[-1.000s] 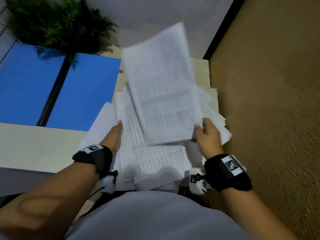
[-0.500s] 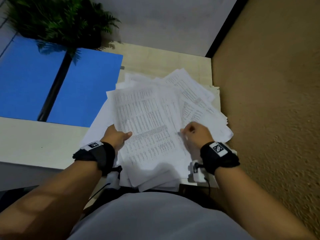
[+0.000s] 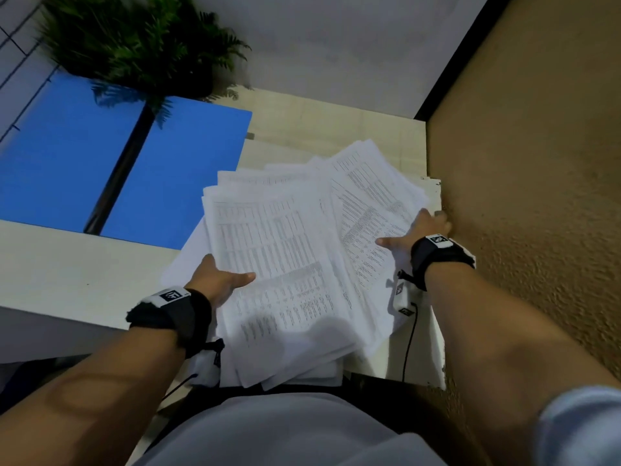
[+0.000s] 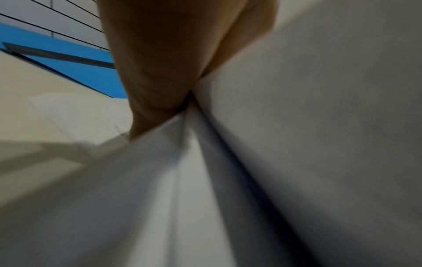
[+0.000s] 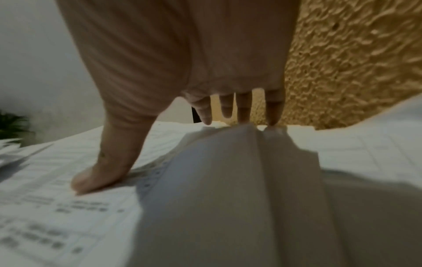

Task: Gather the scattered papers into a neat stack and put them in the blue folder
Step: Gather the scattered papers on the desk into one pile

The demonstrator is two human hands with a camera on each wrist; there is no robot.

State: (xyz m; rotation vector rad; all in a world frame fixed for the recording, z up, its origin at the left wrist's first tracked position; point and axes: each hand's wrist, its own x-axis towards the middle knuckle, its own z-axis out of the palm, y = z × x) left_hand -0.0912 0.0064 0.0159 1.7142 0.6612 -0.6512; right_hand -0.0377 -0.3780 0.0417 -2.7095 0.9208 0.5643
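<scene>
A loose pile of printed papers [image 3: 285,264] lies fanned on the right part of the desk [image 3: 67,274], against the textured tan wall [image 3: 537,163] on the right. The near edge of the pile overhangs the near edge of the desk toward the person.

The left hand [image 3: 218,280] is at the left edge of the pile, near the person. Its thumb lies on top of the upper sheets and points right; its fingers are hidden under the sheets. In the left wrist view the sheets [image 4: 297,126] run into the fork between thumb and palm [image 4: 160,72], so this hand grips the left edge of the upper sheets.

The right hand [image 3: 420,230] is at the right edge of the pile, close to the wall. Its thumb presses flat on a printed sheet [image 5: 45,207]. The fingers [image 5: 244,108] are nearly straight and spread, and their tips touch the far right edge of a lifted, buckled sheet [image 5: 239,180]. This hand [image 5: 182,63] is open and closes on nothing.

The blue folder [image 3: 174,176] lies open and flat on the desk, left of and farther away than the pile. A dark spine [image 3: 117,173] runs down its middle. Its right cover ends just beside the far left corner of the pile. Neither hand touches the folder.

A green plant [image 3: 134,45] stands at the far edge of the desk, behind the folder.
</scene>
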